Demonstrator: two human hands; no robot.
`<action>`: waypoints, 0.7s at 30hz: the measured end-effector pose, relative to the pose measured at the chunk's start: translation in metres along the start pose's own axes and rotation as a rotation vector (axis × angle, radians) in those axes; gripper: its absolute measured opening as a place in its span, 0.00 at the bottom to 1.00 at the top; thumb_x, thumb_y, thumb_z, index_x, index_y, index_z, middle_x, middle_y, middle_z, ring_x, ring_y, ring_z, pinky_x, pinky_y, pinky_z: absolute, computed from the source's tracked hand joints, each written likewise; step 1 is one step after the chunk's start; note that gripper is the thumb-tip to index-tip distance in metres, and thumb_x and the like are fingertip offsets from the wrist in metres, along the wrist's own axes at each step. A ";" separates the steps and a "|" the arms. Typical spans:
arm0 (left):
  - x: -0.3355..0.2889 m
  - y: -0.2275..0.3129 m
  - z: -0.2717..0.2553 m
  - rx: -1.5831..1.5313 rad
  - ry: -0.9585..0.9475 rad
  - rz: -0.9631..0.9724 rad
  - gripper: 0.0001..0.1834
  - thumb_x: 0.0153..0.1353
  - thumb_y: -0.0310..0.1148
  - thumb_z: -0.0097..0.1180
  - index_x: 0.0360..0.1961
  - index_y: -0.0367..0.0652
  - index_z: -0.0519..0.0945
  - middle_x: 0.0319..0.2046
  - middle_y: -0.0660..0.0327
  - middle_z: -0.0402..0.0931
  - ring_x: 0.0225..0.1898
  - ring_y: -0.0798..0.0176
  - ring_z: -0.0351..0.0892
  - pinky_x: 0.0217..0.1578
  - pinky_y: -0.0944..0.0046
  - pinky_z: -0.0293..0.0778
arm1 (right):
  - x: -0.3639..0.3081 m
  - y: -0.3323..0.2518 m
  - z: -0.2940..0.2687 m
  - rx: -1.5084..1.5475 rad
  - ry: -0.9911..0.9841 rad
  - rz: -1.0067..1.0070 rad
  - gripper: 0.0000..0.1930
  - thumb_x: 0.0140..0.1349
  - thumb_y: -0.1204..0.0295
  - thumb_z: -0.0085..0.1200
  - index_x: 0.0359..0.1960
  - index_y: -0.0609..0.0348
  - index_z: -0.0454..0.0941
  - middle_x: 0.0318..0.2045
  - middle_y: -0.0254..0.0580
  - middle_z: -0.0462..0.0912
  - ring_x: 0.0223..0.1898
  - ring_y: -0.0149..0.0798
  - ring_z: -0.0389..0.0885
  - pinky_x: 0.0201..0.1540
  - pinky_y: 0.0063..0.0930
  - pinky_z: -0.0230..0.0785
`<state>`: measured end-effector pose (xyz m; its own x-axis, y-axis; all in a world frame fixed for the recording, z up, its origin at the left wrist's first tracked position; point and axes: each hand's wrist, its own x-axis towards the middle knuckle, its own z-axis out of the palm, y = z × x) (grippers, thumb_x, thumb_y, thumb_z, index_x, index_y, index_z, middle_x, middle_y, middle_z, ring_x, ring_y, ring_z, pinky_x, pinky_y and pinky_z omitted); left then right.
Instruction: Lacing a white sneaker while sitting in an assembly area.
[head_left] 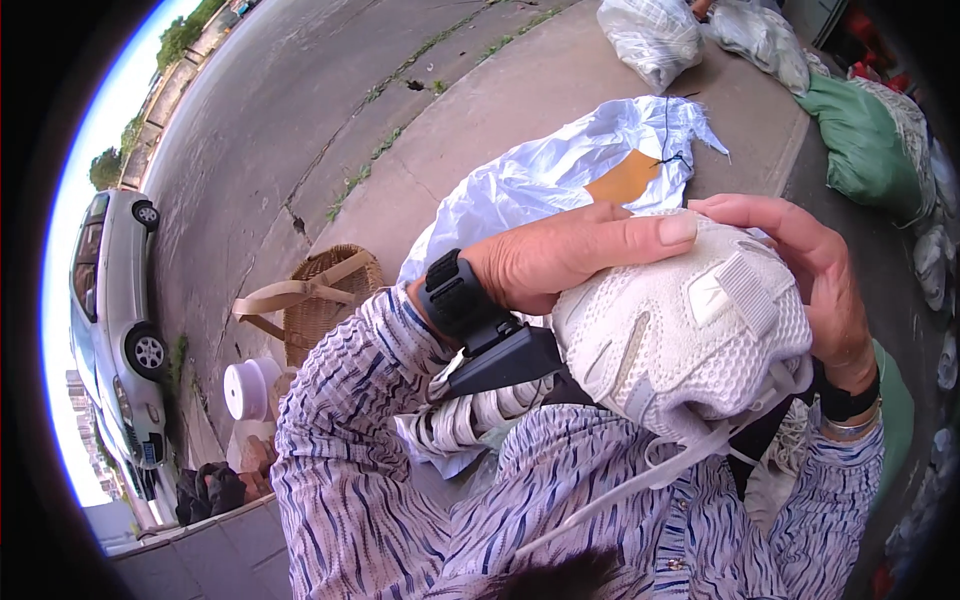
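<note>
A white mesh sneaker upper point(690, 320) with loose white laces is held up close in front of my chest. My left hand point(560, 255) is closed on its left and far side, with the thumb lying along the top. Around the opposite side curl the fingers of my right hand point(810, 265), partly hidden behind the upper. A pale lace point(630, 490) hangs down from it across my striped shirt. The underside and inside of the upper are out of sight. Black straps circle both wrists, and a black box point(510, 360) sits at the left one.
Beyond my hands lies a crumpled white sack point(530, 180) with an orange-brown piece point(625, 178) on it. A wicker basket point(330, 300) and a white spool point(250, 388) are at left. Bulging white point(655, 40) and green bags point(860, 145) line the right. A silver car point(118, 330) is parked far left.
</note>
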<state>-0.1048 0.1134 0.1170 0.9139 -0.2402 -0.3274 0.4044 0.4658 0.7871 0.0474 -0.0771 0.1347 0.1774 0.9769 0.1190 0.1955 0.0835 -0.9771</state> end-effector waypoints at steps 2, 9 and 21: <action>-0.035 -0.006 0.012 -0.042 0.152 0.305 0.29 0.56 0.48 0.57 0.47 0.30 0.73 0.39 0.55 0.77 0.34 0.66 0.79 0.36 0.70 0.75 | 0.017 0.006 0.019 0.035 0.080 0.113 0.33 0.46 0.62 0.62 0.54 0.64 0.68 0.50 0.44 0.74 0.53 0.34 0.71 0.57 0.28 0.61; -0.099 -0.015 0.031 -0.408 0.317 1.094 0.30 0.62 0.49 0.47 0.57 0.36 0.65 0.51 0.52 0.71 0.50 0.55 0.74 0.50 0.58 0.71 | 0.059 0.076 0.059 0.595 0.188 0.541 0.36 0.58 0.49 0.51 0.59 0.64 0.60 0.54 0.51 0.69 0.53 0.41 0.71 0.50 0.31 0.66; -0.151 -0.041 -0.072 1.707 1.044 0.274 0.16 0.49 0.29 0.60 0.42 0.44 0.78 0.36 0.61 0.75 0.38 0.56 0.74 0.38 0.60 0.71 | -0.003 0.102 0.049 -0.400 -0.327 0.238 0.14 0.51 0.74 0.53 0.40 0.65 0.75 0.33 0.47 0.79 0.35 0.43 0.78 0.40 0.29 0.69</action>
<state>-0.2573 0.1915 0.0967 0.8531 0.4639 0.2388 0.4090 -0.8788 0.2460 0.0193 -0.0622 0.0260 -0.0341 0.9750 -0.2194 0.5483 -0.1653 -0.8198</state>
